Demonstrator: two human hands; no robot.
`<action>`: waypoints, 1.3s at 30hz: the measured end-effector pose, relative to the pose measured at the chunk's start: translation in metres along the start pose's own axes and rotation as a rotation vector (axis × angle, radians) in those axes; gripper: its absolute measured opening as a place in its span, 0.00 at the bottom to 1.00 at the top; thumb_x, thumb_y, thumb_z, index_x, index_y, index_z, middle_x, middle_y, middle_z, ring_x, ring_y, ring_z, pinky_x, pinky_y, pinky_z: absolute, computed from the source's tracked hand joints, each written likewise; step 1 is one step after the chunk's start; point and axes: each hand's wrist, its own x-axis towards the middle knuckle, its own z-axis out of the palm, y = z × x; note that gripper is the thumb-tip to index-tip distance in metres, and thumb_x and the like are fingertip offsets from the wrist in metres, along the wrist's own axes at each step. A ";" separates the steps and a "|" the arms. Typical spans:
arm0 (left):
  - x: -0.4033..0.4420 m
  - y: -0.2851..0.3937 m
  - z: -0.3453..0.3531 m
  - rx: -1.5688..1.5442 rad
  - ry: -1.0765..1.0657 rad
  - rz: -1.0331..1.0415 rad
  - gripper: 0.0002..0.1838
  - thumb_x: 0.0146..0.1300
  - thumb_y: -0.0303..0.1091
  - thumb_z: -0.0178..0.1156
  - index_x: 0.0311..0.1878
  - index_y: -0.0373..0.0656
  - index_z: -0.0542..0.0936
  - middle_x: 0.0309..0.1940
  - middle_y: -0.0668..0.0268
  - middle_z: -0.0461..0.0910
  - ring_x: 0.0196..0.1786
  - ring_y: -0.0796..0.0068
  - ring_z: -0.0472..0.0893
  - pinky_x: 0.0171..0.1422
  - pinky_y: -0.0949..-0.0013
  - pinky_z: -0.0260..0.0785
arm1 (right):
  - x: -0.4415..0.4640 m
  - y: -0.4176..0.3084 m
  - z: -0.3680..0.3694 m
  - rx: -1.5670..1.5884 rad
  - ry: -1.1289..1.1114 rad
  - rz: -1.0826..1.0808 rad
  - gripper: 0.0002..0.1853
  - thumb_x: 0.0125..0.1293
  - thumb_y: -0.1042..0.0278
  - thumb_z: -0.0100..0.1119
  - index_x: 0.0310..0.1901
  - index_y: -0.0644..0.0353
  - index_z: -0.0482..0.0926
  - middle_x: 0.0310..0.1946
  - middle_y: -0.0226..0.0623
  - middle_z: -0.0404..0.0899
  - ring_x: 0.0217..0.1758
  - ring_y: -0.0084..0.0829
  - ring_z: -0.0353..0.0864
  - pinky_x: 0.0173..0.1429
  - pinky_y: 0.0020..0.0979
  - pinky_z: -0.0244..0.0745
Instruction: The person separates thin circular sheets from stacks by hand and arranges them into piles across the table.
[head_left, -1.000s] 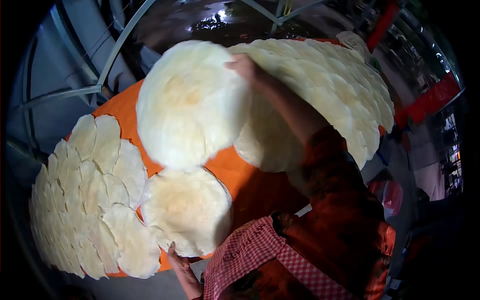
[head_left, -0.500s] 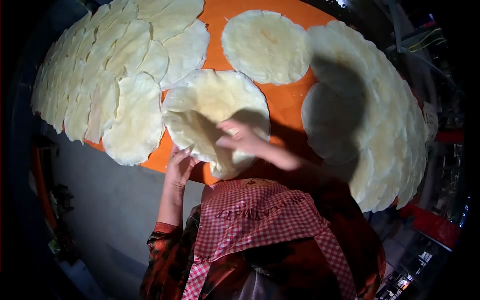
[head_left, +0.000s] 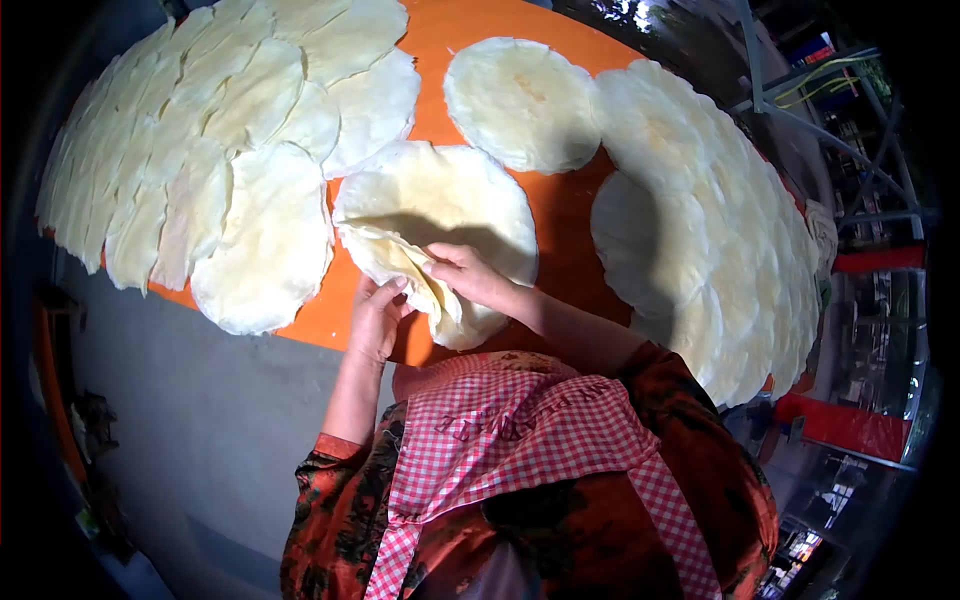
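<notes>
Round sheet point(head_left: 460, 185) on the orange surface point(head_left: 430, 100), close before you.
Its broad flat part spreads beyond your grip; nearer, a raised fold point(head_left: 385, 252) sits between your hands, your left hand point(head_left: 374, 318) pinching its left side, your right hand point(head_left: 470, 276) its right.

Both hands point(head_left: 374, 322) point(head_left: 470, 274) close together, seemingly pinched.

One head-worn camera looks forward and steeply down from above the person's pink-and-white checked cloth apron point(head_left: 510, 440), seen close at the lower middle. Its wide, bowed view, black at the corners, sets the bare right hand point(head_left: 468, 274) and bare left hand point(head_left: 376, 318) near the centre, the flat orange table point(head_left: 562, 215) running past the top edge.
</notes>
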 end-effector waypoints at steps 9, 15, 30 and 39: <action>0.020 -0.015 -0.015 0.075 0.299 0.085 0.23 0.61 0.21 0.53 0.62 0.32 0.68 0.55 0.55 0.75 0.54 0.61 0.78 0.57 0.60 0.73 | 0.024 -0.009 0.015 -0.646 0.187 0.106 0.07 0.62 0.75 0.49 0.34 0.58 0.79 0.28 0.46 0.78 0.33 0.37 0.78 0.42 0.39 0.73; 0.016 -0.026 -0.074 0.101 0.428 0.066 0.24 0.60 0.19 0.52 0.61 0.32 0.69 0.54 0.53 0.76 0.54 0.58 0.78 0.57 0.58 0.72 | 0.089 -0.127 -0.180 -0.513 0.259 -0.411 0.07 0.58 0.80 0.51 0.33 0.62 0.80 0.28 0.33 0.81 0.35 0.25 0.77 0.40 0.32 0.73; -0.035 -0.031 -0.086 -0.127 0.327 -0.158 0.33 0.49 0.33 0.61 0.61 0.37 0.68 0.54 0.58 0.76 0.51 0.61 0.79 0.35 0.66 0.81 | 0.083 0.054 -0.505 -0.727 1.147 0.183 0.06 0.59 0.76 0.57 0.38 0.64 0.78 0.33 0.34 0.79 0.36 0.31 0.81 0.44 0.32 0.77; -0.012 -0.003 0.009 0.037 0.137 -0.090 0.34 0.56 0.27 0.63 0.66 0.40 0.62 0.55 0.57 0.74 0.56 0.62 0.77 0.54 0.60 0.76 | -0.011 0.003 -0.040 -0.127 -0.118 -0.209 0.27 0.58 0.61 0.69 0.57 0.58 0.72 0.51 0.36 0.76 0.53 0.28 0.76 0.54 0.33 0.72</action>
